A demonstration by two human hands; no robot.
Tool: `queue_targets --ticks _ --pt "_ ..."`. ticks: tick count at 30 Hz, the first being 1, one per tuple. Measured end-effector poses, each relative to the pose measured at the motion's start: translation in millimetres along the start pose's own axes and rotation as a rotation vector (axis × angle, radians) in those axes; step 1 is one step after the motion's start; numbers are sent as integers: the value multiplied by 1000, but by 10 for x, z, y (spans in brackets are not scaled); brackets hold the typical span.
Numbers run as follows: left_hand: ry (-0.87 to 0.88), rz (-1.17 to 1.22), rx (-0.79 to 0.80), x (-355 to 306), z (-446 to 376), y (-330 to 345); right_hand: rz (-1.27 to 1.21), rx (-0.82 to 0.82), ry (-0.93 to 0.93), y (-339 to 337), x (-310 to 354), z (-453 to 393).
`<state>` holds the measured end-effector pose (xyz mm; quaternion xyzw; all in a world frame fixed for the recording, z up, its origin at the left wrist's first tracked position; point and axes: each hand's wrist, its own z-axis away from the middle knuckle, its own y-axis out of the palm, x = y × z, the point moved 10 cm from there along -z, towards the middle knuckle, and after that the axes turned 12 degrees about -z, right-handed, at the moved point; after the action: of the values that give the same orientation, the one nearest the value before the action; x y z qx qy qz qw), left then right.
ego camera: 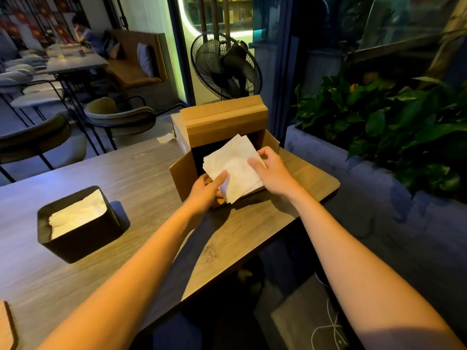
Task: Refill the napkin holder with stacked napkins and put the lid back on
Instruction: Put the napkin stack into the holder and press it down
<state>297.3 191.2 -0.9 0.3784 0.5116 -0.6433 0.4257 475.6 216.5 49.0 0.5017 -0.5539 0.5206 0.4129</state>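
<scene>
Dim café room, wooden table (141,173) running left to right under the camera; a fan (225,66) stands at the far side and plants (394,117) fill the right. An open cardboard box (222,122) sits at the far right part of the table, flaps up.

Both hands are at the box mouth on one stack of napkins (235,165). Left hand (206,192): thumb on top of the stack's near-left corner, fingers curled beneath, a pinch grip. Right hand (271,170): thumb laid on the top sheet, fingers curled around the right edge. The stack is lifted partly clear of the box, tilted, its corners pointing far and near so it reads as a diamond from here. Edges look slightly fanned, not squared.

Napkin holder (78,223): dark open-topped bin, near left on the table, well apart from the box. It already contains white napkins, roughly level with the rim at the far side, lower at the near side. The lid is off; a brown edge at the bottom left corner (7,327) may be it, cannot confirm.

Key relation: the holder lies left and nearer than the grip, on the left hand's side. Judgement: the stack needs a turn so its edges line up with the holder's walls before lowering, with squaring first
</scene>
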Motion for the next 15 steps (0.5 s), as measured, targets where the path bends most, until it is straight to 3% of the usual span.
queue_targets --ticks 4,11,15 --pt "-38 101 70 -18 91 -48 -93 25 17 12 67 46" --pt "267 -57 -244 -388 389 -725 -180 28 -54 330 303 116" --pt "287 -97 -352 -335 582 -1154 -192 70 -111 709 558 135"
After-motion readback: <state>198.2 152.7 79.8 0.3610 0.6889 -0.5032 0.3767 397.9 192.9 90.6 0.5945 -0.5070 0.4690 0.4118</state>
